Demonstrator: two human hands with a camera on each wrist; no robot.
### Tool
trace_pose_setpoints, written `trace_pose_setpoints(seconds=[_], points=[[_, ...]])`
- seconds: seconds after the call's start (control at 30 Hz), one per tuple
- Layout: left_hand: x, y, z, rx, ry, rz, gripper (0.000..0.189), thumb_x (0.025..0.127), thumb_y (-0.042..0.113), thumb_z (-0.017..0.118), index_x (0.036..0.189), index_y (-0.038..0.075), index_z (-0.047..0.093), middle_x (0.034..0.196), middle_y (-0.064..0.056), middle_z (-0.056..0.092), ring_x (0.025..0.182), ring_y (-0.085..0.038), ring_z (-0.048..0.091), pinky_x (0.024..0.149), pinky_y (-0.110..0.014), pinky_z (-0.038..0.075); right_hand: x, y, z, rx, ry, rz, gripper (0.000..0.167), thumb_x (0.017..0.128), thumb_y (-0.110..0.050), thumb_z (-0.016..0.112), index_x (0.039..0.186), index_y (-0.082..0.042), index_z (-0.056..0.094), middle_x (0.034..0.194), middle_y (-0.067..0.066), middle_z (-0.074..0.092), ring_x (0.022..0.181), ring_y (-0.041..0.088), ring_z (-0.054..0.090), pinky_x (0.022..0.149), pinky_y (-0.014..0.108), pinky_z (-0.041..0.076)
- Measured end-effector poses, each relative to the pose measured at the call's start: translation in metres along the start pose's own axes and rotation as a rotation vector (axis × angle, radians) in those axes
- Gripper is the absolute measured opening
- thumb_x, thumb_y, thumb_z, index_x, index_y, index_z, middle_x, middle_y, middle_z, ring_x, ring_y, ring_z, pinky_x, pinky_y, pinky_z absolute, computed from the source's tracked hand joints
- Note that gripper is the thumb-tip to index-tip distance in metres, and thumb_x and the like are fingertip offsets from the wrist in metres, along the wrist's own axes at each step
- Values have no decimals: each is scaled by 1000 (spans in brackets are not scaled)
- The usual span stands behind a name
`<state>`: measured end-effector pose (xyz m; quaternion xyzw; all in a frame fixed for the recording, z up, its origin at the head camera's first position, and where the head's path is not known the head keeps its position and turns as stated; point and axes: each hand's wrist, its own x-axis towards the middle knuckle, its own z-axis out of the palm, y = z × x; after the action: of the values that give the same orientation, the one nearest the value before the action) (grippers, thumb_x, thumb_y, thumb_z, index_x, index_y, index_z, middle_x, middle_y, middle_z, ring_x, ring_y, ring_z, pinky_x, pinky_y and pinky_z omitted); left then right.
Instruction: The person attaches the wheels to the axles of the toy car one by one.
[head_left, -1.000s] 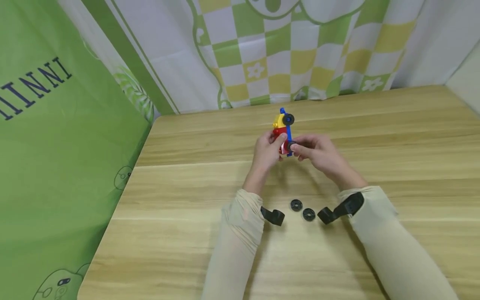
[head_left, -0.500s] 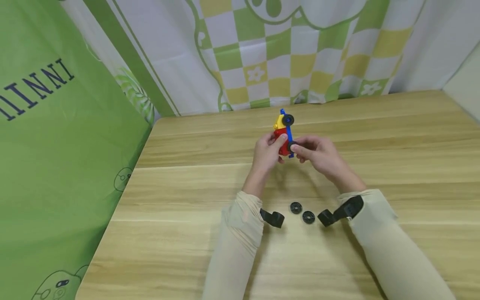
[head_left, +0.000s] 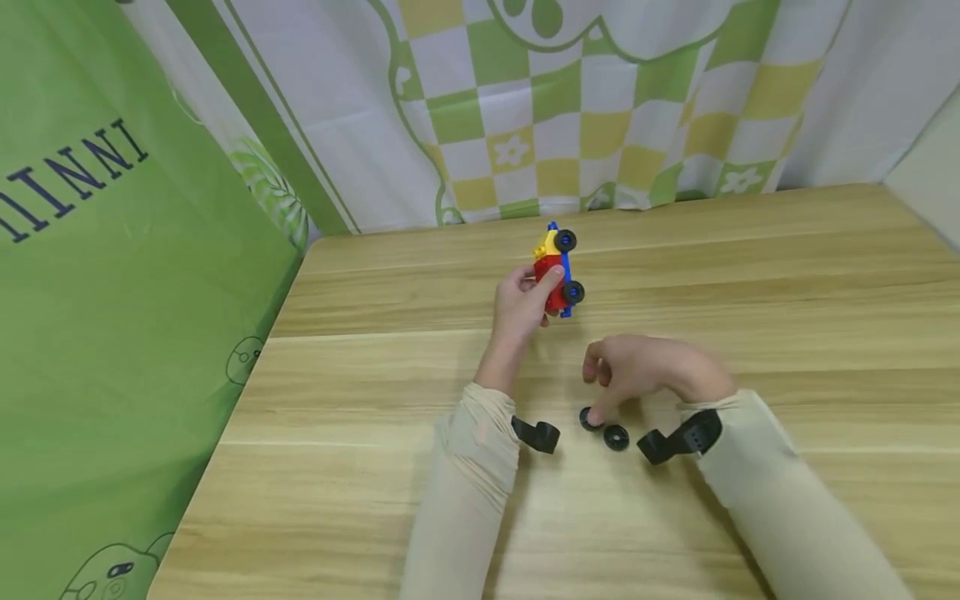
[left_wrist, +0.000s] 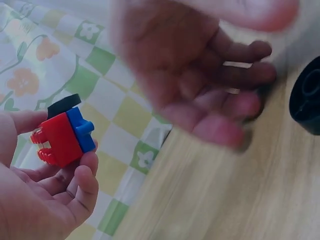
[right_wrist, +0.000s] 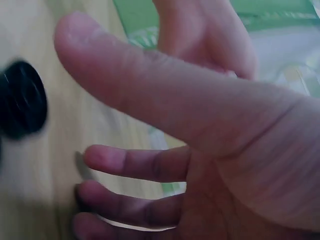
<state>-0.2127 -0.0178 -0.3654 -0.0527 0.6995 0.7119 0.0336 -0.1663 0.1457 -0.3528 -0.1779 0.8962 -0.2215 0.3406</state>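
Note:
My left hand (head_left: 517, 310) grips a toy car (head_left: 553, 293) above the table, thumb across its red side. The car has a red and yellow body on a blue base, held on end, with two black wheels facing right. In the left wrist view its red block (left_wrist: 61, 140) sits between thumb and fingers. Lower right, my right hand (head_left: 647, 367) reaches down over two loose black wheels. Its thumb overlaps one wheel (head_left: 587, 417) in the head view, and the other wheel (head_left: 608, 438) lies beside it. In the right wrist view the thumb and fingers are spread, nothing between them.
The wooden table (head_left: 360, 400) runs back to a checkered green, yellow and white curtain (head_left: 558, 108). Green printed fabric (head_left: 150, 292) hangs along the left edge. Black wrist mounts (head_left: 678, 437) stick out from both sleeves.
My right hand has left the wheel on the car and come down toward me to the loose wheels. My left hand has shifted slightly left with the car.

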Motion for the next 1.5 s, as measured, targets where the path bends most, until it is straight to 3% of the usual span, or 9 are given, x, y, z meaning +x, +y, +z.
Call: trace_pose_setpoints(seconds=[0.17,0.33,0.57,0.7,0.83,1.0,1.13,1.27,1.5], points=[[-1,-2,2,33,4,8,45,89,25,78,124,1,62,84,-2,60,64,-11,56,51,-19,45,8,-14,14,-67,50,-57,55,69,-35,93,107,-9,63,92,5,60,83,19,53,73,30,45],[-2,-2,3,75,25,26,49,82,24,85,122,6,63,93,-1,60,83,-12,56,65,-21,52,15,-20,20,-124,80,-93,41,71,-26,92,96,-12,64,85,2,59,77,17,53,69,29,44],[-2,-2,3,101,26,77,45,76,16,90,116,13,70,97,-4,65,85,-14,58,67,-23,52,11,-18,17,-128,75,-46,39,69,-21,92,92,-11,63,84,2,59,77,18,54,67,29,44],[-3,-1,4,91,-15,81,46,76,8,89,118,13,71,108,-6,65,90,-15,59,67,-24,56,9,-15,14,-110,86,-20,27,71,-9,87,86,-9,64,81,2,61,75,18,55,65,28,45],[-4,1,5,86,-41,88,49,72,-6,86,116,10,71,117,-9,66,94,-17,61,68,-25,57,7,-7,7,-73,110,-48,18,76,-6,82,86,-9,68,84,3,65,76,18,57,67,28,47],[-4,1,5,89,-44,109,49,71,-12,84,114,8,71,117,-9,66,100,-17,61,75,-30,60,-2,5,-7,56,228,-181,16,80,-12,84,87,-8,71,81,2,68,73,14,60,66,28,51],[-4,1,5,36,-82,137,40,78,-9,79,115,2,68,115,-13,66,91,-20,65,77,-36,63,-12,15,-18,207,369,-254,16,83,-13,83,89,-4,70,78,3,68,66,14,60,58,28,54],[-5,1,6,-21,-108,158,35,84,-8,74,118,-3,66,119,-23,65,84,-24,67,74,-37,64,-21,23,-27,394,508,-205,24,87,-18,80,101,0,72,83,6,72,67,13,64,62,31,59],[-5,1,6,-39,-21,135,50,78,-7,80,125,2,63,117,-19,68,84,-14,61,64,-20,55,-20,31,-31,765,712,-132,39,98,-15,66,126,12,63,90,-12,73,79,2,73,76,23,61]])
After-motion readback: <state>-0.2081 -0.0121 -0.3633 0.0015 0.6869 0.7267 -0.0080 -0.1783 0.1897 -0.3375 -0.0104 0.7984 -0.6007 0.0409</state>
